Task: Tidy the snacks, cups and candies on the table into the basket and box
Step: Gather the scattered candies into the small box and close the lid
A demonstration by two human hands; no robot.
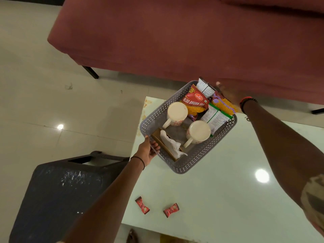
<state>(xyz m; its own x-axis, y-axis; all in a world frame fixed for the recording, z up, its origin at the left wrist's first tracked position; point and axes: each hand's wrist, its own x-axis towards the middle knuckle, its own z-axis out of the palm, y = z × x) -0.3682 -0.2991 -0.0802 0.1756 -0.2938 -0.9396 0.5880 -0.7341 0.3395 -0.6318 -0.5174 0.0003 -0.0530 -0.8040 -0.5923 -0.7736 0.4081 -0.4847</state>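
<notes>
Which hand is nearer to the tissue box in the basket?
Left. The left hand grips the basket rim right beside the tissue box; the right hand holds the far rim, past the snacks.

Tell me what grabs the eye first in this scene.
The grey basket at the table's far corner, packed with two cream mugs, snack packets and a tissue box, held at opposite ends by the left hand and right hand. Two red candies lie loose near the table's front edge.
</notes>
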